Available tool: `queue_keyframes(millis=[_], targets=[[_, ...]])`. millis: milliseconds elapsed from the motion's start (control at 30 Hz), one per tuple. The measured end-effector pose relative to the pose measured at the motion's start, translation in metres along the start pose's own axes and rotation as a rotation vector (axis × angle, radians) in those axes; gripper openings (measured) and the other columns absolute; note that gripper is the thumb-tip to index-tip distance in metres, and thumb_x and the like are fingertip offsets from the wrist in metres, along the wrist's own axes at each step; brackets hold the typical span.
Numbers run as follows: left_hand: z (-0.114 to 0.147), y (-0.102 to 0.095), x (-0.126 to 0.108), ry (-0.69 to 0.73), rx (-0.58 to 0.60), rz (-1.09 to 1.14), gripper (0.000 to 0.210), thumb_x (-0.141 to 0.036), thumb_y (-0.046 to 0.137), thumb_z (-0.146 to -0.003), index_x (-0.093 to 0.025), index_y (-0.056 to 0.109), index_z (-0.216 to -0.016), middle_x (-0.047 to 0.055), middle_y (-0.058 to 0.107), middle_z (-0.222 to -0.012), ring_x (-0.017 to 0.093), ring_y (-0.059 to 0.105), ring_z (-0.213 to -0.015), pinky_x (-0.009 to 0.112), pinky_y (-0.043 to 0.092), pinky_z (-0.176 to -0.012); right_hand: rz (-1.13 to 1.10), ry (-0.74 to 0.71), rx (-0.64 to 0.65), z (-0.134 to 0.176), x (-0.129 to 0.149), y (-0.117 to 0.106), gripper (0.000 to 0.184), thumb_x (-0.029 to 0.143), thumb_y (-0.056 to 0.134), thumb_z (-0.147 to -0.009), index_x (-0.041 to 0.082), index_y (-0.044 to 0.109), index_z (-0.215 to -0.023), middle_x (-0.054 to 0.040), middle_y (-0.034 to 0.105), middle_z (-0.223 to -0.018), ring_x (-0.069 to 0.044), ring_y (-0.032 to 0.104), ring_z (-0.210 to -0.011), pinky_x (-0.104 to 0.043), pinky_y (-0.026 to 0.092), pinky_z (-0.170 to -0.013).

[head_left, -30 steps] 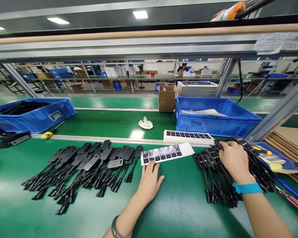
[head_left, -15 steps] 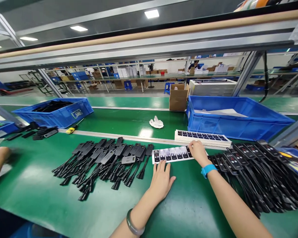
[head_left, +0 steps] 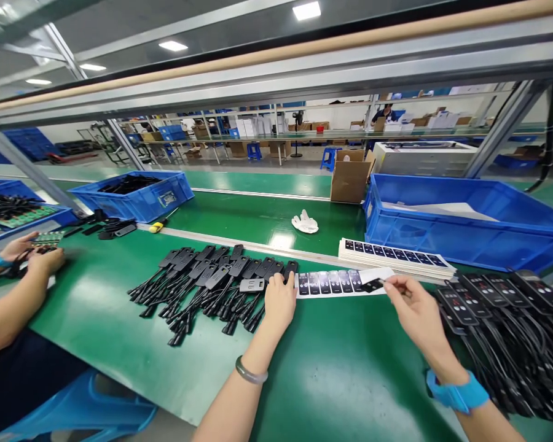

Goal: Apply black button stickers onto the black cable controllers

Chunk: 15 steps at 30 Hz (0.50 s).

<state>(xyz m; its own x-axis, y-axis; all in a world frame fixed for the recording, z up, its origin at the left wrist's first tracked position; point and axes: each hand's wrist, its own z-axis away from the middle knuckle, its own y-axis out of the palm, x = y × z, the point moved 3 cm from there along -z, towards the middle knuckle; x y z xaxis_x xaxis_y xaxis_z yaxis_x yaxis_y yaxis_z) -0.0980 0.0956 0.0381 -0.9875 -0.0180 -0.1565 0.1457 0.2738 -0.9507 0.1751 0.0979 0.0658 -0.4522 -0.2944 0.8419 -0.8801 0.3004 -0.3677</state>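
Bare forearms, a grey-green bangle [head_left: 251, 372] on the left wrist, a bright blue band [head_left: 458, 393] on the right.

Bright overhead ceiling panels [head_left: 306, 10]; glare on green belt [head_left: 281, 240]; wide-angle bowing at edges; sharp.

Blue bins [head_left: 461, 224], cardboard box [head_left: 349, 178], glove [head_left: 305, 222]

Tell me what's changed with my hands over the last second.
The right hand left the black corded remotes, crossed to the white sticker strip and now pinches a peeled black sticker. The left hand slid up onto the strip's left end. The strip stayed put.
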Motion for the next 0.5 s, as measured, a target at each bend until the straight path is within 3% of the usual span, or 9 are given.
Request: queue_keyframes(millis=[200,500], targets=[[-0.002,-0.003,0.001,-0.023,0.016,-0.079,0.022,-0.022,0.052,-0.087,-0.018,0.065,-0.105,0.012,0.062,-0.099,0.027,0.054,-0.092,0.038,0.044,-0.078,-0.041,0.029,0.115,0.047,-0.003,0.016,0.021,0.04,0.056,-0.085,0.02,0.058,-0.092,-0.0048,0.059,-0.087,-0.019,0.059,-0.077,-0.031,0.05,-0.067],[-0.002,-0.004,-0.002,0.002,0.033,-0.031,0.02,-0.021,0.053,-0.086,-0.019,0.068,-0.099,0.012,0.064,-0.107,0.028,0.055,-0.099,0.037,0.043,-0.082,-0.063,0.032,0.125,0.055,-0.002,0.021,0.021,0.042,0.054,-0.086,0.022,0.057,-0.092,-0.0044,0.058,-0.088,-0.02,0.057,-0.08,-0.031,0.049,-0.067]])
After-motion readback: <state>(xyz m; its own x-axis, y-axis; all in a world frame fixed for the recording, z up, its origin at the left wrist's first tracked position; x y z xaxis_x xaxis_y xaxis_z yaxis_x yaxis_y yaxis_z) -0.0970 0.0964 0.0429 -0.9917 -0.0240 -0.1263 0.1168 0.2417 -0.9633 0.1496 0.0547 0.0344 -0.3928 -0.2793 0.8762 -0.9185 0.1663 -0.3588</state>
